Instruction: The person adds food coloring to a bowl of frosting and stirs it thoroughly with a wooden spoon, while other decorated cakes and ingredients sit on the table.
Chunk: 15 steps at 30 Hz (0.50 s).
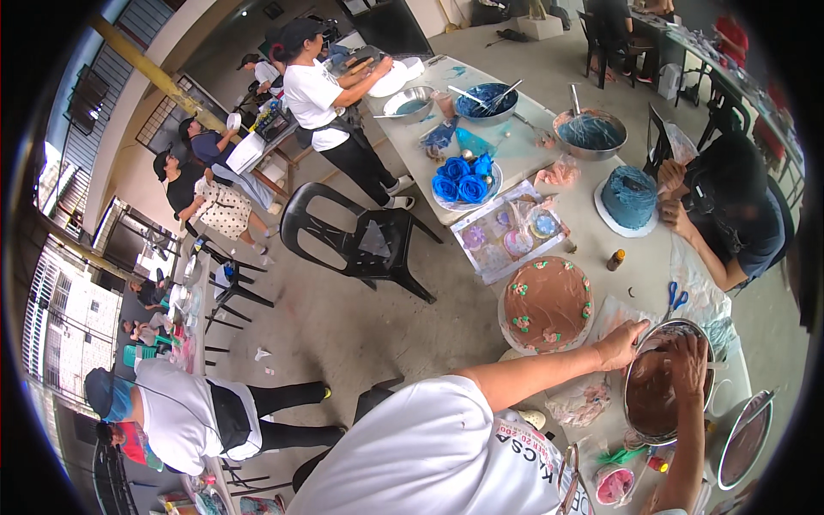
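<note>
A metal mixing bowl (633,410) with brown frosting stands at the table's near right. My left hand (621,345) grips its far left rim with closed fingers. Inside the bowl, over the frosting, my right hand (687,367) is curled; what it holds is hidden under the fingers. A pale handle (717,366) pokes out over the rim beside that hand. Left of the bowl sits a round brown-frosted cake (547,302) with pink and green piped flowers. Blue-handled scissors (678,296) lie beyond the bowl.
A person at right works on a blue cake (628,199). Another bowl of brown frosting (745,442) stands at my right, a tub of pink frosting (614,484) nearer me. A small brown bottle (615,259), blue roses (463,180) and a black chair (365,236) are further off.
</note>
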Each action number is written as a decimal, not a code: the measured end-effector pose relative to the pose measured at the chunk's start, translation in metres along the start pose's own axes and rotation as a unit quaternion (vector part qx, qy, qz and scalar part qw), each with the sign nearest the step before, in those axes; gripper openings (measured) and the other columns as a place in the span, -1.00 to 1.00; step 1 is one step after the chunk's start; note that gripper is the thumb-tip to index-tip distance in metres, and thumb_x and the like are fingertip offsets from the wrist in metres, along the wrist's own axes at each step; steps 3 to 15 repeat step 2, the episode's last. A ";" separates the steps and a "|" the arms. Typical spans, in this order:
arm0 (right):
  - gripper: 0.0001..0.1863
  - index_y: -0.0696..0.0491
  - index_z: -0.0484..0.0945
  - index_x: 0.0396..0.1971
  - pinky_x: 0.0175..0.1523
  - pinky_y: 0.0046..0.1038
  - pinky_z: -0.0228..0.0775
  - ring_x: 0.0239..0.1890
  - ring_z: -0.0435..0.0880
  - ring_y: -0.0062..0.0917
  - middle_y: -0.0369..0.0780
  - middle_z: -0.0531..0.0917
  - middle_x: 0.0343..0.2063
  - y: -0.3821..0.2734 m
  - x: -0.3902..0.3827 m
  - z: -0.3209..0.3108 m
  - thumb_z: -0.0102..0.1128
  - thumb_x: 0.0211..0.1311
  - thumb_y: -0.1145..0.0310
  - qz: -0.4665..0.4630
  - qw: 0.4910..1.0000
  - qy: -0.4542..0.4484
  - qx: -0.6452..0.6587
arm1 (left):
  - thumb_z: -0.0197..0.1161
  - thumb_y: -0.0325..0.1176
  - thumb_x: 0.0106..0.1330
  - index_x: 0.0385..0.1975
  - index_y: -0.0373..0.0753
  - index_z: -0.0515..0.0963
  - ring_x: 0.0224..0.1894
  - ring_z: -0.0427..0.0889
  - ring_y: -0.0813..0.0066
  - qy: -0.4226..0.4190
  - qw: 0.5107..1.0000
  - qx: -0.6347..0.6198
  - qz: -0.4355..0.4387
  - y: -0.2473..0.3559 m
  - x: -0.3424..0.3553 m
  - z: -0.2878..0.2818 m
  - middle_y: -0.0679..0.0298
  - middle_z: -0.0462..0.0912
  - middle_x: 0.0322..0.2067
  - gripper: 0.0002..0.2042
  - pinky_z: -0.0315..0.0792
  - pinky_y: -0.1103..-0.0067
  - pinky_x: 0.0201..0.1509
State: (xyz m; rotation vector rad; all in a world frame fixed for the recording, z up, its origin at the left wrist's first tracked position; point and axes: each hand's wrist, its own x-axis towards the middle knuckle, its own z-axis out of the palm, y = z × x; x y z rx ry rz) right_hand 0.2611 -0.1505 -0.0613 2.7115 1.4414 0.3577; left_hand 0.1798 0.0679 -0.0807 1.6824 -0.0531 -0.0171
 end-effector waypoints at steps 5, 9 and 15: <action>-0.63 0.02 0.63 -0.22 0.22 -0.18 0.16 -0.05 0.43 -0.34 -0.23 0.54 -0.22 -0.001 0.002 -0.014 0.20 -0.16 0.36 0.036 0.999 0.005 0.010 | 0.16 -0.67 0.11 0.34 -0.31 0.12 -0.17 0.59 0.08 -0.040 0.993 0.014 -0.107 -0.023 0.002 -0.001 0.00 0.27 0.11 -0.29 0.56 0.50 -0.65; -0.63 0.02 0.63 -0.22 0.22 -0.18 0.16 -0.05 0.43 -0.34 -0.23 0.54 -0.22 -0.001 0.002 -0.014 0.20 -0.16 0.36 0.036 0.999 0.005 0.010 | 0.16 -0.67 0.11 0.34 -0.31 0.12 -0.17 0.59 0.08 -0.040 0.993 0.014 -0.107 -0.023 0.002 -0.001 0.00 0.27 0.11 -0.29 0.56 0.50 -0.65; -0.63 0.02 0.63 -0.22 0.22 -0.18 0.16 -0.05 0.43 -0.34 -0.23 0.54 -0.22 -0.001 0.002 -0.014 0.20 -0.16 0.36 0.036 0.999 0.005 0.010 | 0.16 -0.67 0.11 0.34 -0.31 0.12 -0.17 0.59 0.08 -0.040 0.993 0.014 -0.107 -0.023 0.002 -0.001 0.00 0.27 0.11 -0.29 0.56 0.50 -0.65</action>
